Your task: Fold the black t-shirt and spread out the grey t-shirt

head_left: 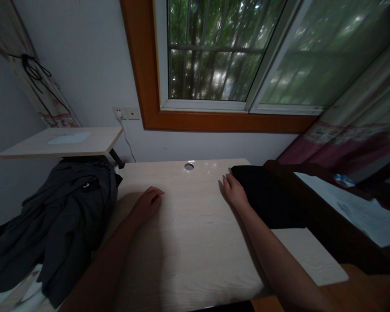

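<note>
My left hand [147, 200] rests on the left part of a pale wood-grain table [195, 242]. Its fingers are loosely bent, with nothing visible in them. Further right, my right hand [234, 190] lies on the tabletop with fingers stretched forward, holding nothing. Right beside it is a flat black item [269, 195] that looks like folded cloth; whether the hand touches it I cannot tell. Dark grey clothing [71, 208] hangs in a heap left of my left hand.
A raised side shelf [104, 141] with a paper label [69, 138] stands above the clothing. A round cable hole [189, 166] opens near the table's back edge. Behind are a wall socket [126, 113] and a window. At right, a dark wooden piece [338, 229] carries a pale sheet [354, 208].
</note>
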Motion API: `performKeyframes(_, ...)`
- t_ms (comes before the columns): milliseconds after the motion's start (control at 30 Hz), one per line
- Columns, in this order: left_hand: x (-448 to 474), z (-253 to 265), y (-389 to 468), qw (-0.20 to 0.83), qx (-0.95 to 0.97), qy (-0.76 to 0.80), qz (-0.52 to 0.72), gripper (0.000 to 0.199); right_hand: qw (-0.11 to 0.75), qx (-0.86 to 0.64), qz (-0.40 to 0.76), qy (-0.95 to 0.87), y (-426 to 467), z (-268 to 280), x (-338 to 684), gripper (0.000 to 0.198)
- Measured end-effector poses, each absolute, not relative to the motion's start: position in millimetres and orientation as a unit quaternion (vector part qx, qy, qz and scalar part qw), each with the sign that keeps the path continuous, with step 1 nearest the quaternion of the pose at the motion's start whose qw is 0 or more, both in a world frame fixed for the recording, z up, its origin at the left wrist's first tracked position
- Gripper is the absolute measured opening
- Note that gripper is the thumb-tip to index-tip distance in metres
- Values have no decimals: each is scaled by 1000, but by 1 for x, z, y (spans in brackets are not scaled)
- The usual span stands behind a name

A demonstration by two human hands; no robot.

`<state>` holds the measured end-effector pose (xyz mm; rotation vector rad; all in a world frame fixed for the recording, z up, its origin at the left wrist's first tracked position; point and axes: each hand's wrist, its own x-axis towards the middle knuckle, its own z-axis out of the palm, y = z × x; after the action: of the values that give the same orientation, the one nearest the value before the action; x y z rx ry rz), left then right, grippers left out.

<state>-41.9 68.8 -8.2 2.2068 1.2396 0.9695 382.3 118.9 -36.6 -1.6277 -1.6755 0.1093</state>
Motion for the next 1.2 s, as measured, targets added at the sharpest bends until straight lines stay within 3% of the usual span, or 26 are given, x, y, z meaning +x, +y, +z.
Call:
performKeyframes(433, -42, -3, 65, 170, 811, 456, 325, 28, 352, -589, 26, -727, 115, -30, 374, 47)
performKeyframes(933, -122, 69, 47, -169, 702, 632, 282, 26, 334, -583, 11, -740, 114, -29, 374, 42)
performKeyframes(1067, -166, 85, 22, -243, 617, 718, 212, 37, 333, -585, 10, -740, 115, -31, 375, 39)
performKeyframes(1200, -201, 81, 6, -208, 573, 783, 124, 60, 336, -581, 3, -741, 115, -33, 375, 37)
